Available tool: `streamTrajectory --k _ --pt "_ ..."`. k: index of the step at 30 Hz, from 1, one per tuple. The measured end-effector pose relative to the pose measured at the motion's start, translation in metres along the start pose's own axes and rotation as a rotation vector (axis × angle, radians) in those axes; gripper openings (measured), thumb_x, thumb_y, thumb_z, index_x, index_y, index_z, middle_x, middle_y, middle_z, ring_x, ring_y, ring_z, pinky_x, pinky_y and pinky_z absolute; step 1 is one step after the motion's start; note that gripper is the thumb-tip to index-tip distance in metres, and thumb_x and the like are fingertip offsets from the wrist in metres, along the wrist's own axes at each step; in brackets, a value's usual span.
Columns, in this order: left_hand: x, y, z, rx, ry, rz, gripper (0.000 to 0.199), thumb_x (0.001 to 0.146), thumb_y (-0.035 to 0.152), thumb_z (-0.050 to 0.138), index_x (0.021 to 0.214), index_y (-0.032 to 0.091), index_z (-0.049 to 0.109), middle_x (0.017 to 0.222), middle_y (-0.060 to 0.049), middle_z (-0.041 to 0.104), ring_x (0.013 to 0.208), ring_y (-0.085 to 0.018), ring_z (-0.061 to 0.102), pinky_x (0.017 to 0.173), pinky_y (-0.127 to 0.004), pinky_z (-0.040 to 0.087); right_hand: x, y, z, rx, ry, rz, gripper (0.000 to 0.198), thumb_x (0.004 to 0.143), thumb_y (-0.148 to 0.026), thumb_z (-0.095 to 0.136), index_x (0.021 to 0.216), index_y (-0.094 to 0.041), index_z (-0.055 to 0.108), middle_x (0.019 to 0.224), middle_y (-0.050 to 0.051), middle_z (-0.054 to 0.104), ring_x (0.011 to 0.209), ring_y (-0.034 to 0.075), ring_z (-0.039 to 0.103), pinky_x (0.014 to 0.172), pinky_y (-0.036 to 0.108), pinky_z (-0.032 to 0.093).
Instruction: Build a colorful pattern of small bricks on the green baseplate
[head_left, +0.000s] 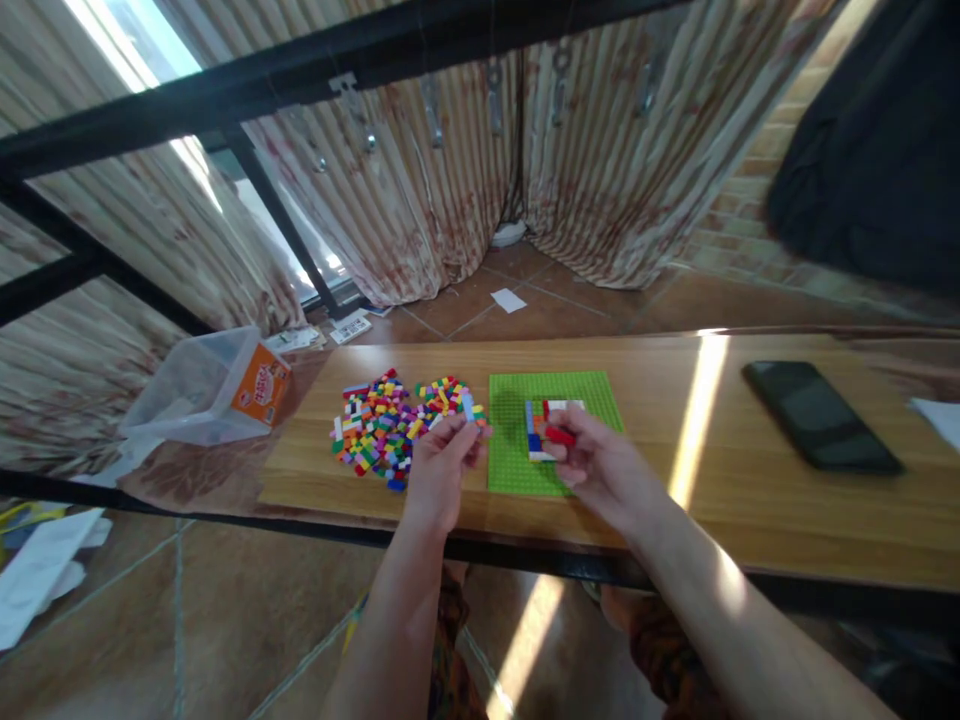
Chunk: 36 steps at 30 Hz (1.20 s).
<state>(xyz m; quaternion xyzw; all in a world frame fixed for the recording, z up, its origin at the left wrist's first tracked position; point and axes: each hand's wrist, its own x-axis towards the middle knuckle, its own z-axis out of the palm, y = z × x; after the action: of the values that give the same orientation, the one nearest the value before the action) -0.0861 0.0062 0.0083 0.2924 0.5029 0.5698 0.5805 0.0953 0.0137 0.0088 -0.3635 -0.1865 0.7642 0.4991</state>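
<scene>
Between the thumb and fingers of my left hand is a light blue toy brick, pointing up. That hand is over the near right edge of a heap of mixed small bricks. A red brick is pinched in my right hand, above the green baseplate. On the plate, under and beside these fingers, stands a low brick structure with light blue, dark blue, white and orange parts. My right hand covers much of its right side.
A dark phone lies at the right of the wooden table. Left of the table stands a clear plastic bin with an orange label. A black metal rail crosses in front of the curtains. Paper lies on the floor.
</scene>
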Motion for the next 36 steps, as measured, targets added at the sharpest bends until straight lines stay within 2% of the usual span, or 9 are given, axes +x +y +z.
streamTrajectory --k 6,12,16,20,23,26,28,31,36 --pt "-0.006 -0.009 0.020 0.099 -0.103 -0.020 0.027 0.070 0.039 0.077 0.081 0.016 0.067 0.068 0.000 0.066 0.055 -0.007 0.052 0.054 -0.019 0.038 0.007 0.019 0.022 -0.331 0.052 -0.176 0.039 0.066 -0.050 0.081 0.072 -0.018 0.061 0.055 -0.007 0.052 0.040 0.003 0.031 0.034 0.018 0.019" --pt "-0.004 -0.018 0.022 0.198 -0.116 0.040 0.031 0.073 0.045 0.073 0.072 0.017 0.062 0.057 0.004 0.053 0.050 -0.007 0.043 0.049 -0.020 0.032 0.022 0.029 0.026 -0.560 0.019 -0.352 0.041 0.070 -0.058 0.072 0.069 -0.018 0.062 0.052 -0.004 0.052 0.043 0.006 0.036 0.038 0.021 0.022" --pt "-0.005 -0.018 0.015 0.135 -0.149 0.007 0.032 0.072 0.046 0.075 0.074 0.016 0.062 0.055 0.005 0.049 0.049 -0.006 0.041 0.047 -0.020 0.030 0.027 0.035 0.029 -0.554 0.007 -0.360 0.040 0.070 -0.056 0.072 0.066 -0.018 0.061 0.050 -0.005 0.050 0.045 0.007 0.037 0.040 0.022 0.025" --pt "-0.004 -0.010 0.002 0.111 -0.177 -0.026 0.033 0.068 0.043 0.077 0.068 0.015 0.061 0.053 0.004 0.052 0.047 -0.005 0.042 0.047 -0.019 0.031 0.031 0.044 0.032 -0.495 -0.015 -0.314 0.039 0.069 -0.055 0.074 0.069 -0.017 0.064 0.051 -0.006 0.050 0.045 0.006 0.035 0.042 0.023 0.026" --pt "0.003 0.002 -0.016 0.156 -0.034 0.011 0.034 0.064 0.043 0.078 0.066 0.015 0.059 0.056 0.003 0.058 0.047 -0.005 0.047 0.047 -0.018 0.033 0.035 0.057 0.034 -0.559 0.002 -0.302 0.036 0.074 -0.053 0.069 0.070 -0.017 0.065 0.052 -0.004 0.053 0.045 0.008 0.039 0.044 0.024 0.030" --pt "0.011 0.015 -0.038 0.147 0.234 0.102 0.037 0.060 0.046 0.078 0.070 0.016 0.059 0.060 0.001 0.065 0.050 -0.008 0.056 0.048 -0.019 0.039 0.042 0.071 0.038 -0.817 0.035 -0.410 0.028 0.081 -0.043 0.063 0.070 -0.018 0.068 0.059 0.000 0.062 0.054 0.012 0.052 0.053 0.026 0.039" --pt "0.014 0.022 -0.048 0.139 0.327 0.118 0.037 0.058 0.045 0.078 0.073 0.016 0.061 0.063 0.001 0.068 0.052 -0.010 0.059 0.047 -0.019 0.041 0.047 0.078 0.042 -1.008 0.042 -0.475 0.024 0.084 -0.036 0.060 0.070 -0.019 0.069 0.064 0.002 0.067 0.059 0.014 0.057 0.059 0.027 0.042" --pt "0.015 0.026 -0.054 0.168 0.353 0.114 0.036 0.058 0.043 0.079 0.076 0.016 0.063 0.066 0.000 0.069 0.053 -0.010 0.061 0.047 -0.019 0.042 0.054 0.084 0.049 -1.141 0.067 -0.509 0.022 0.087 -0.033 0.058 0.075 -0.019 0.071 0.069 0.004 0.071 0.063 0.016 0.061 0.063 0.029 0.043" --pt "0.014 0.022 -0.050 0.234 0.321 0.157 0.033 0.058 0.039 0.081 0.073 0.014 0.064 0.063 0.000 0.067 0.051 -0.009 0.059 0.048 -0.019 0.042 0.061 0.087 0.051 -1.102 0.056 -0.504 0.020 0.087 -0.033 0.060 0.094 -0.021 0.074 0.082 0.005 0.075 0.071 0.018 0.065 0.069 0.030 0.047"
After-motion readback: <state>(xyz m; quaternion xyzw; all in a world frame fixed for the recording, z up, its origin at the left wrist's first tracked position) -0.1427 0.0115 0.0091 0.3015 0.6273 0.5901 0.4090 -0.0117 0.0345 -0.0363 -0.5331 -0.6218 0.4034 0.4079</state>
